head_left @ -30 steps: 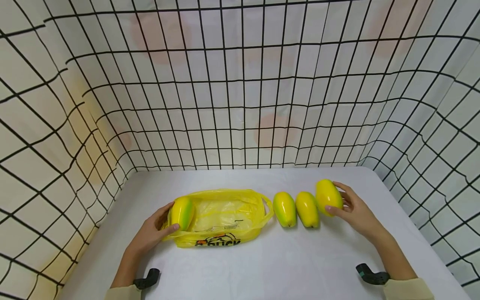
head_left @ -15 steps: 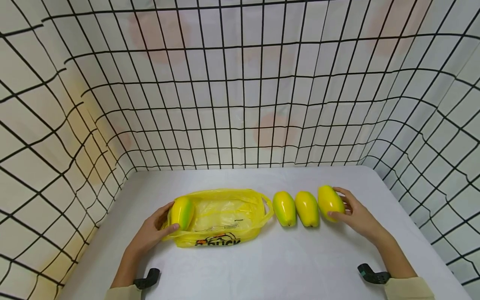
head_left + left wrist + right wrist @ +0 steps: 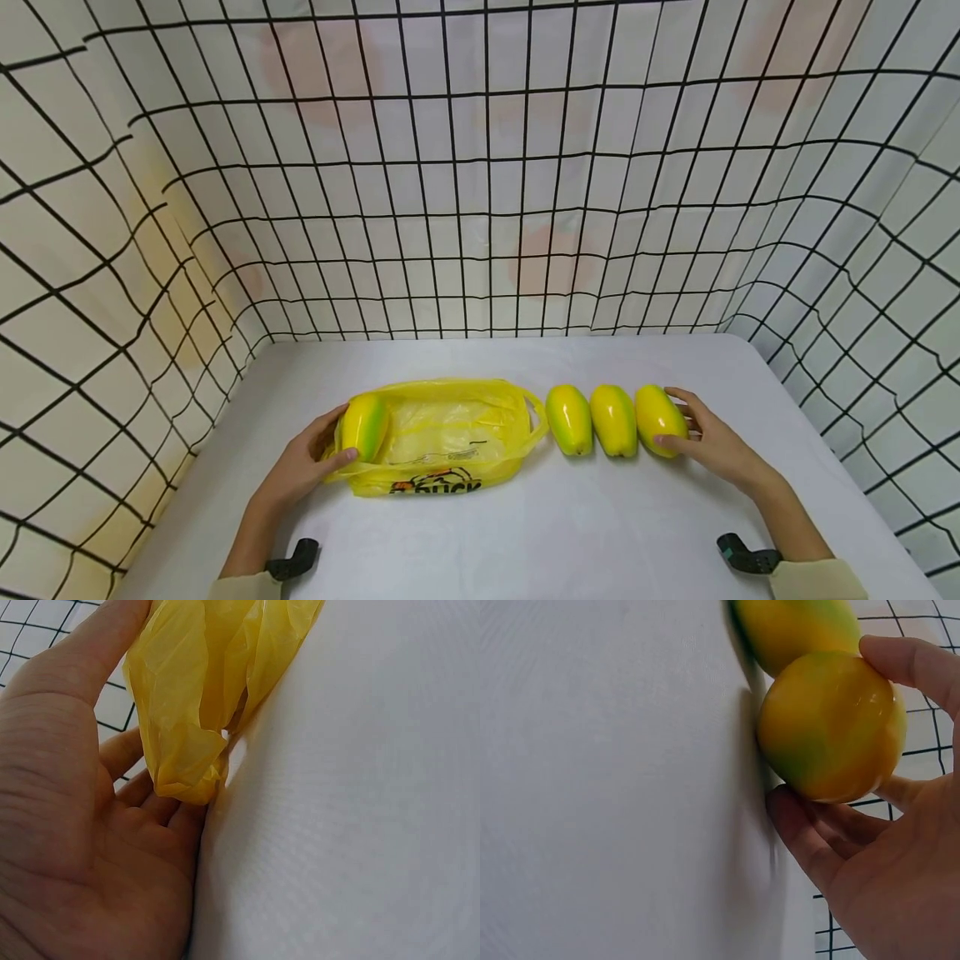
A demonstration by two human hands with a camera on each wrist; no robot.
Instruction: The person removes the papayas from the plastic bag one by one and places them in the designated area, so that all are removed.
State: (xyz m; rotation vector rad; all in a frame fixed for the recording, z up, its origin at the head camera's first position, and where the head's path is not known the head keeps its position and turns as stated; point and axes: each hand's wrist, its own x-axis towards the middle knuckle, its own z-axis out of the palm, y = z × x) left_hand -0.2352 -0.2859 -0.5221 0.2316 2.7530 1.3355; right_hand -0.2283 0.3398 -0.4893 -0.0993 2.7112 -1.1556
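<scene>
A yellow plastic bag (image 3: 442, 479) with dark printing lies on the table, its mouth spread wide. One yellow-green papaya (image 3: 365, 425) rests inside at its left end. My left hand (image 3: 300, 458) holds that end of the bag around the papaya, thumb in front. In the left wrist view, the fingers (image 3: 139, 787) reach behind the crumpled bag (image 3: 180, 697); the fruit is hidden there. My right hand (image 3: 716, 442) grips the rightmost papaya (image 3: 658, 419) from its right side. The right wrist view has this papaya (image 3: 825, 727) between thumb and fingers, low against the table.
Two more papayas, a left one (image 3: 568, 421) and a middle one (image 3: 613, 421), lie between the bag and the held one. The bag's handle loop (image 3: 536, 417) reaches close to them. A white, black-gridded wall (image 3: 480, 208) encloses the table's (image 3: 525, 542) back and sides.
My right hand has lowered the papaya toward the near side, bringing it in line beside the other two. My left hand and the bag have stayed put.
</scene>
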